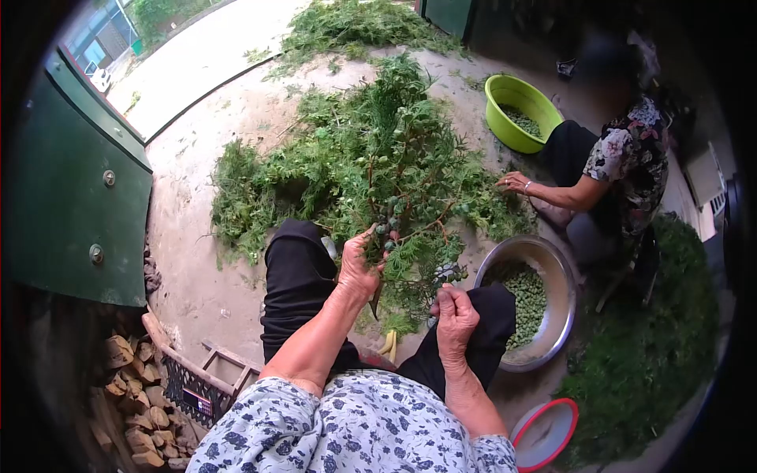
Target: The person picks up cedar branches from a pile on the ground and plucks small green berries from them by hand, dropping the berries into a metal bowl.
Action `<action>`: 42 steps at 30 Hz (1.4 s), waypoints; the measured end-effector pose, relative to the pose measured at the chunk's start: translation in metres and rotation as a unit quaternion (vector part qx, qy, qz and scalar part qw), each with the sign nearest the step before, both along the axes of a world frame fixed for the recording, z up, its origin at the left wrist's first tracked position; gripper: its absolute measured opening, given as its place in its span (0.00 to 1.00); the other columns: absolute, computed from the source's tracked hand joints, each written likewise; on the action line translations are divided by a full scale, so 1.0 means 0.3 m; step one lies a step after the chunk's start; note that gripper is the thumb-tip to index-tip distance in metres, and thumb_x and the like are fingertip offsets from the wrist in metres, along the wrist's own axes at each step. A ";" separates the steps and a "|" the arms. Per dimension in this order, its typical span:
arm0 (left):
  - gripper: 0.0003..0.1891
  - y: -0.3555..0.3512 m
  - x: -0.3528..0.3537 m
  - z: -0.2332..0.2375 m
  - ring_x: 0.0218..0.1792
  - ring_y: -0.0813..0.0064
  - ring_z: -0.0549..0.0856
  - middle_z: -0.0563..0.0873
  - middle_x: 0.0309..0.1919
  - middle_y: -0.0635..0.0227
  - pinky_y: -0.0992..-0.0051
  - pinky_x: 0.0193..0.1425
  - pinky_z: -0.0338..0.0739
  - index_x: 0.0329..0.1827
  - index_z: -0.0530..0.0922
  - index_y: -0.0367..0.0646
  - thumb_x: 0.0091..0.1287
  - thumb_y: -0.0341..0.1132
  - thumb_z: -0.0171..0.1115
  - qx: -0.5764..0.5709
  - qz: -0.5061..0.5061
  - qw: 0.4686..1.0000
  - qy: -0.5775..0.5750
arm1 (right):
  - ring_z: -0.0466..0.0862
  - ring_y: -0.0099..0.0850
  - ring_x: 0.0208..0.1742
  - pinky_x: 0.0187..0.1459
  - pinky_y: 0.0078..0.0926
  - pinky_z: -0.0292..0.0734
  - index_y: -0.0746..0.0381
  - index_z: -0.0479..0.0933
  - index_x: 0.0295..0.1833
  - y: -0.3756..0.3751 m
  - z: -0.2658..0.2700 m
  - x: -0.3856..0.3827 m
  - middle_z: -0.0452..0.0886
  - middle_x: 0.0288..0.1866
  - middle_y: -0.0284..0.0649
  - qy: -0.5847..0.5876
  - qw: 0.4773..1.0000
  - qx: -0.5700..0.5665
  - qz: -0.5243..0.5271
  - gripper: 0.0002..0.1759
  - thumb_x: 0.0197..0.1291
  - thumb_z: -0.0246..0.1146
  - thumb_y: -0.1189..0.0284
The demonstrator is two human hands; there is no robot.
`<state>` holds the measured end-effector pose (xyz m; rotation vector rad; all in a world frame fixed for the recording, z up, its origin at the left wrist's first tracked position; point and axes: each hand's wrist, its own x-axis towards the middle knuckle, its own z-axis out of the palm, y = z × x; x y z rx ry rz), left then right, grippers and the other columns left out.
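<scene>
My left hand (361,264) is closed around the lower stem of a leafy evergreen branch (402,169), which stands up in front of me and bears small round green cones (393,229). To its right, my right hand (456,315) has its fingers pinched together just below the branch's right-hand sprigs. What lies between those fingertips is too small to make out. Beside my right knee, a metal basin (558,284) holds many green cones (527,307).
Cut greenery (268,185) lies heaped on the floor ahead. At right sits another person (623,173), one hand (516,183) at the heap, near a lime-green basin (505,130). A red-rimmed container (574,426), darker greenery (654,355), firewood (138,394) and a crate (189,394) surround me.
</scene>
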<state>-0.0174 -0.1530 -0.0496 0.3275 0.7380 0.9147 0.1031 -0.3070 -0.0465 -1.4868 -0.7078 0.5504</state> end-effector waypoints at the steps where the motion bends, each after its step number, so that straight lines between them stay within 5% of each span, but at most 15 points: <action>1: 0.10 0.009 0.007 0.002 0.21 0.81 0.77 0.83 0.29 0.67 0.84 0.16 0.65 0.38 0.77 0.40 0.66 0.35 0.49 -0.004 0.012 1.000 -0.009 | 0.75 0.18 0.21 0.26 0.17 0.73 0.66 0.77 0.36 -0.010 0.007 -0.004 0.76 0.24 0.32 -0.068 0.996 -0.010 0.052 0.08 0.60 0.60 0.71; 5: 0.12 0.034 -0.016 -0.045 0.27 0.73 0.81 0.83 0.31 0.63 0.75 0.34 0.78 0.41 0.77 0.36 0.65 0.35 0.47 0.007 -0.063 0.963 -0.262 | 0.79 0.38 0.34 0.38 0.26 0.73 0.65 0.77 0.41 -0.017 -0.025 -0.055 0.80 0.31 0.42 -0.222 0.961 -0.065 0.152 0.14 0.55 0.65 0.65; 10: 0.17 -0.043 -0.030 -0.033 0.27 0.71 0.81 0.82 0.32 0.61 0.73 0.30 0.79 0.44 0.75 0.37 0.62 0.42 0.49 0.001 -0.034 0.968 -0.249 | 0.79 0.38 0.46 0.51 0.30 0.70 0.63 0.71 0.55 -0.026 -0.054 -0.123 0.81 0.41 0.44 -0.176 0.922 -0.196 0.283 0.26 0.54 0.65 0.62; 13: 0.16 -0.013 -0.045 -0.236 0.27 0.72 0.77 0.78 0.40 0.65 0.75 0.22 0.75 0.47 0.73 0.45 0.62 0.46 0.53 -0.022 -0.154 0.898 -0.411 | 0.78 0.28 0.48 0.48 0.26 0.76 0.65 0.68 0.56 -0.001 -0.191 -0.148 0.76 0.51 0.41 0.150 0.924 -0.040 0.349 0.25 0.53 0.66 0.73; 16: 0.14 -0.058 -0.019 -0.164 0.28 0.72 0.77 0.76 0.37 0.65 0.74 0.26 0.77 0.48 0.72 0.43 0.63 0.40 0.54 -0.048 -0.168 0.856 -0.487 | 0.76 0.29 0.52 0.50 0.29 0.76 0.64 0.67 0.57 0.011 -0.284 -0.139 0.75 0.52 0.40 0.180 0.921 0.000 0.345 0.24 0.55 0.65 0.72; 17: 0.13 -0.087 -0.023 -0.110 0.34 0.73 0.77 0.75 0.37 0.65 0.73 0.32 0.79 0.49 0.70 0.42 0.64 0.35 0.53 -0.014 -0.157 0.848 -0.505 | 0.77 0.28 0.50 0.50 0.29 0.76 0.64 0.68 0.57 0.033 -0.068 -0.162 0.76 0.51 0.38 0.532 0.786 0.086 0.303 0.23 0.57 0.63 0.70; 18: 0.13 -0.105 -0.039 -0.073 0.34 0.73 0.77 0.75 0.37 0.65 0.73 0.32 0.79 0.49 0.70 0.42 0.64 0.35 0.53 -0.015 -0.157 0.847 -0.507 | 0.77 0.28 0.50 0.50 0.29 0.76 0.64 0.68 0.57 0.050 -0.059 -0.162 0.76 0.51 0.38 0.531 0.787 0.085 0.302 0.23 0.57 0.63 0.70; 21: 0.17 -0.141 -0.086 -0.016 0.47 0.72 0.77 0.75 0.46 0.65 0.73 0.49 0.76 0.55 0.68 0.41 0.65 0.35 0.54 0.104 -0.165 0.974 -0.116 | 0.78 0.29 0.46 0.45 0.27 0.76 0.64 0.69 0.55 0.077 -0.032 -0.151 0.77 0.47 0.38 0.279 0.911 0.010 0.304 0.20 0.58 0.61 0.69; 24: 0.16 -0.111 -0.092 -0.148 0.48 0.71 0.77 0.77 0.49 0.64 0.70 0.52 0.74 0.55 0.70 0.41 0.66 0.37 0.53 0.005 -0.196 0.967 -0.163 | 0.80 0.25 0.37 0.36 0.24 0.74 0.66 0.74 0.44 0.083 0.010 -0.135 0.80 0.40 0.35 -0.261 0.898 -0.180 0.305 0.13 0.51 0.62 0.77; 28: 0.15 -0.042 -0.043 -0.267 0.48 0.69 0.78 0.79 0.49 0.63 0.66 0.52 0.74 0.52 0.74 0.41 0.67 0.40 0.51 0.028 -0.227 0.887 -0.400 | 0.75 0.21 0.31 0.33 0.21 0.70 0.67 0.78 0.39 0.084 -0.063 -0.162 0.80 0.31 0.35 0.109 0.983 -0.044 0.140 0.12 0.45 0.56 0.83; 30: 0.15 0.002 -0.026 -0.411 0.48 0.67 0.78 0.80 0.46 0.62 0.61 0.52 0.73 0.49 0.75 0.41 0.66 0.42 0.52 0.006 -0.184 0.961 -0.207 | 0.76 0.23 0.28 0.35 0.23 0.71 0.68 0.78 0.38 0.078 -0.139 -0.139 0.81 0.28 0.35 0.117 0.986 -0.031 0.111 0.17 0.42 0.48 0.84; 32: 0.10 0.038 -0.020 -0.649 0.28 0.74 0.81 0.80 0.33 0.68 0.74 0.30 0.76 0.44 0.74 0.42 0.65 0.38 0.54 0.140 -0.170 0.975 0.023 | 0.77 0.29 0.27 0.34 0.26 0.71 0.68 0.77 0.36 0.072 -0.151 -0.111 0.80 0.26 0.42 -0.031 0.992 -0.106 0.068 0.15 0.42 0.50 0.82; 35: 0.08 -0.063 -0.097 -0.126 0.24 0.78 0.80 0.81 0.31 0.69 0.80 0.23 0.73 0.43 0.73 0.40 0.64 0.31 0.53 0.015 -0.033 0.985 0.166 | 0.77 0.37 0.25 0.31 0.31 0.70 0.67 0.76 0.32 0.068 -0.171 -0.071 0.77 0.24 0.48 -0.092 0.979 -0.182 0.011 0.09 0.44 0.52 0.79; 38: 0.10 -0.083 -0.140 -0.060 0.27 0.81 0.82 0.83 0.31 0.67 0.85 0.27 0.75 0.47 0.74 0.38 0.65 0.31 0.53 0.024 -0.079 0.973 0.216 | 0.76 0.37 0.23 0.28 0.32 0.68 0.66 0.76 0.31 0.058 -0.189 -0.054 0.76 0.22 0.47 -0.081 0.976 -0.204 -0.015 0.07 0.45 0.55 0.77; 42: 0.11 -0.125 -0.184 -0.033 0.30 0.82 0.80 0.83 0.34 0.64 0.86 0.33 0.74 0.46 0.75 0.36 0.63 0.30 0.57 0.087 -0.096 0.962 0.239 | 0.67 0.17 0.23 0.24 0.21 0.62 0.65 0.78 0.33 0.018 -0.228 -0.032 0.73 0.22 0.28 0.020 0.990 -0.140 -0.025 0.14 0.40 0.51 0.84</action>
